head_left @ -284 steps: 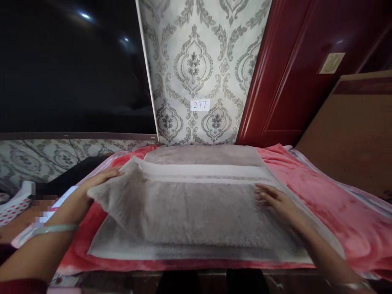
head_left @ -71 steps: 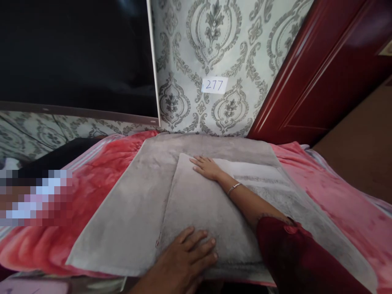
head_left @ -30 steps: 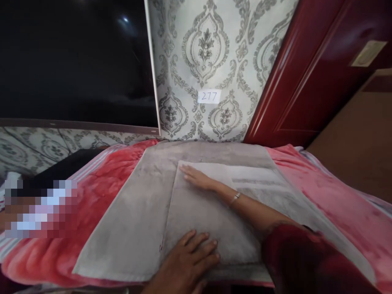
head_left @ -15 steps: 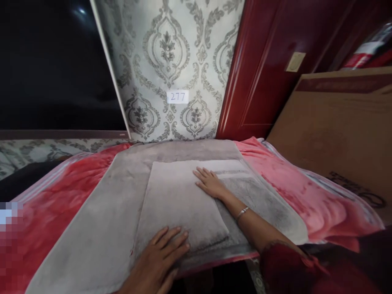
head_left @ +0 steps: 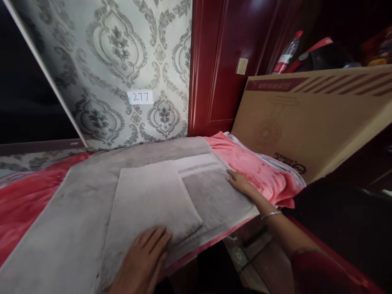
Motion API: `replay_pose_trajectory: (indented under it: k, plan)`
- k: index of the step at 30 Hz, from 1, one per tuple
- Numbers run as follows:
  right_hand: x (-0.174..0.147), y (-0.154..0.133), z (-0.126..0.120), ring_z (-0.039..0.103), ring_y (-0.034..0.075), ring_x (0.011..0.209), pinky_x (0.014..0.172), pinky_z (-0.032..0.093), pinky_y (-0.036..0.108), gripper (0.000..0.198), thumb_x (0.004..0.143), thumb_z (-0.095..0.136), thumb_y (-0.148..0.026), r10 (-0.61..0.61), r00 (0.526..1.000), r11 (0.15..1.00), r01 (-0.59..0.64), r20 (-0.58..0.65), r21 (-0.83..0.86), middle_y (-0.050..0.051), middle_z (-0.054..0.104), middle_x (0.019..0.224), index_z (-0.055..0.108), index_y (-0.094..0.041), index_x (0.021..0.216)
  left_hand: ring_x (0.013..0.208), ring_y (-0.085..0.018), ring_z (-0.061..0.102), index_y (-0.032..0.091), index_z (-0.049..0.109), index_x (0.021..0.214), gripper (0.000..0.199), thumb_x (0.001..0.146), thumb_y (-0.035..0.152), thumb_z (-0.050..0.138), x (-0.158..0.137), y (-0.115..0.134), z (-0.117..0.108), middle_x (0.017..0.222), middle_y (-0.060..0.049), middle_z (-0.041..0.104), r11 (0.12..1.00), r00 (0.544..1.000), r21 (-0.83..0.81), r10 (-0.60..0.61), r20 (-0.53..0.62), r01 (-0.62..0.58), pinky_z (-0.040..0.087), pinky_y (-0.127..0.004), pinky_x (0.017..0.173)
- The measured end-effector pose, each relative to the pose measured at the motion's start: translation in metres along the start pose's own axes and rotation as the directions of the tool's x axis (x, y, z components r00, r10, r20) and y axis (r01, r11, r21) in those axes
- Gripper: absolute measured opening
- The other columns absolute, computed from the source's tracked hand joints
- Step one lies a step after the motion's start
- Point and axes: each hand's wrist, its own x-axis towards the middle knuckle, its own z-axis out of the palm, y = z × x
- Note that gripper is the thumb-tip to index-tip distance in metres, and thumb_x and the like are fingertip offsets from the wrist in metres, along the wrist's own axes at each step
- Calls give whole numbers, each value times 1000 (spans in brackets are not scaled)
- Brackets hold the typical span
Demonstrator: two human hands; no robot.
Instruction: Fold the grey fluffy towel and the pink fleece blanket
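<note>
A grey towel (head_left: 153,192) with a pale striped band lies partly folded, its left part doubled over into a panel. The single layer (head_left: 211,190) to the right shows the band near its far end. My left hand (head_left: 143,253) rests on the near edge of the folded panel, fingers flat and close together. At the towel's right edge, my right hand (head_left: 241,183) touches the cloth with its fingers stretched leftward; whether any cloth is between them is hard to see. Beneath the towel, a larger grey cloth (head_left: 67,204) is spread out.
A pink-red blanket (head_left: 245,163) shows on both sides under the grey cloth. Behind stand a patterned wall with a paper label (head_left: 141,97) and a dark red door frame (head_left: 211,61). A large cardboard box (head_left: 300,122) stands at the right, a dark screen (head_left: 27,90) at the left.
My right hand has moved off the folded panel to the towel's right edge. My left hand stays on the near edge, fingers closer together. The view has turned right.
</note>
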Motion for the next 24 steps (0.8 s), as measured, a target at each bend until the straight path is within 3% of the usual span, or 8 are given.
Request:
replay_pose_trajectory:
  k: [4,9,13,20,22,24]
  plan:
    - [-16,22,-7,59,25,128,110,43,39,53,93,52,-28,8,1000,999,-7,-26,43,13,62,141,55,-15,144,128,-26,59,14,52,141,48,94,22,51,36,27,25,141,-14,62,996,991,0,-84,106,84,50,-43,105]
    - [-26,34,-6,66,28,115,101,48,41,53,89,57,-30,65,996,995,-60,-63,83,15,71,125,60,-15,140,132,-34,55,12,52,141,51,91,21,53,67,45,44,145,-19,57,987,944,67,-160,287,147,48,-51,104]
    - [-30,41,-3,66,29,112,101,47,42,50,86,62,-31,111,990,987,-99,-89,130,14,73,120,66,-16,133,132,-35,53,14,52,143,50,94,24,54,66,49,50,147,-18,55,985,940,53,-172,294,163,46,-52,105]
    - [-34,43,-9,72,27,99,91,55,41,39,81,64,-34,190,979,920,-151,-75,362,11,77,107,75,-18,114,142,-36,44,21,51,145,62,87,-1,42,45,59,70,153,-14,50,974,961,214,-123,248,70,40,-59,110]
    - [-41,42,-13,73,26,96,88,57,40,38,80,63,-36,213,976,820,-158,-37,550,10,78,104,76,-17,110,143,-35,43,22,50,146,64,87,-1,42,42,57,73,153,-13,50,977,969,209,-93,227,45,42,-57,109]
    - [-52,42,-14,73,26,94,89,57,42,37,74,68,-38,245,969,590,-160,14,792,10,79,98,76,-17,103,144,-34,41,23,49,147,65,86,-1,42,40,55,75,154,-12,50,980,973,191,-90,212,49,42,-56,110]
